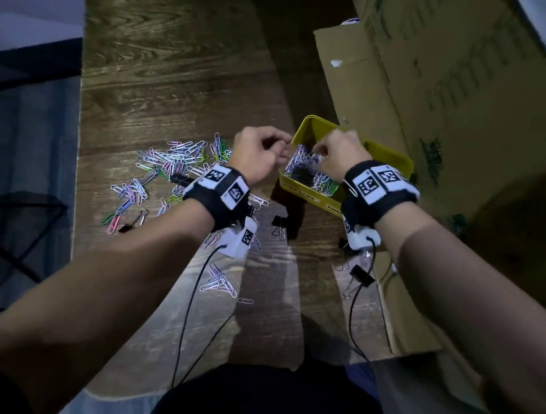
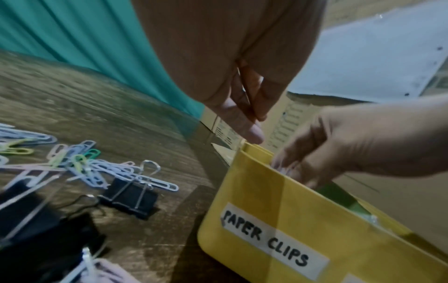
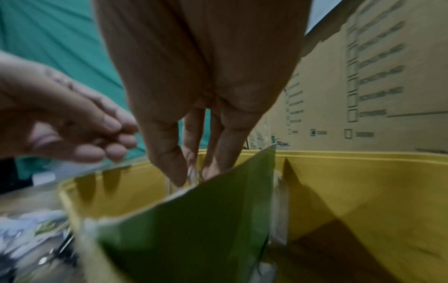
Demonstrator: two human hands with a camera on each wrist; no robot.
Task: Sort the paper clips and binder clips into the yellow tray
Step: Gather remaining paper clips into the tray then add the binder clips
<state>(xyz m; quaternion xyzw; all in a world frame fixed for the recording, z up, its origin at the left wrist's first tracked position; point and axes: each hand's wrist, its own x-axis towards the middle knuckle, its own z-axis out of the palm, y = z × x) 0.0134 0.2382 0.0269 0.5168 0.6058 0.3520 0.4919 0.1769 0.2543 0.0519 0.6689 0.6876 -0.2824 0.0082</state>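
The yellow tray (image 1: 314, 122) stands right of centre on the wooden table, and its near wall (image 2: 266, 201) bears a label reading PAPER CLIPS. A green divider (image 3: 194, 220) splits it, with clips heaped in the left compartment. My right hand (image 1: 320, 150) reaches down into that compartment, its thumb and fingers (image 3: 194, 176) pinching pale paper clips (image 2: 286, 169). My left hand (image 1: 282, 153) hovers at the tray's left rim with fingers loosely curled (image 3: 116, 141); nothing shows in it. Loose coloured paper clips (image 1: 173, 160) lie scattered to the left.
Black binder clips lie on the table: one (image 1: 278, 226) in front of the tray, one (image 1: 361, 276) near the box, one (image 2: 130, 199) beside the clip pile. A large cardboard box (image 1: 429, 88) flanks the tray on the right. The table's edge (image 1: 79, 133) runs along the left.
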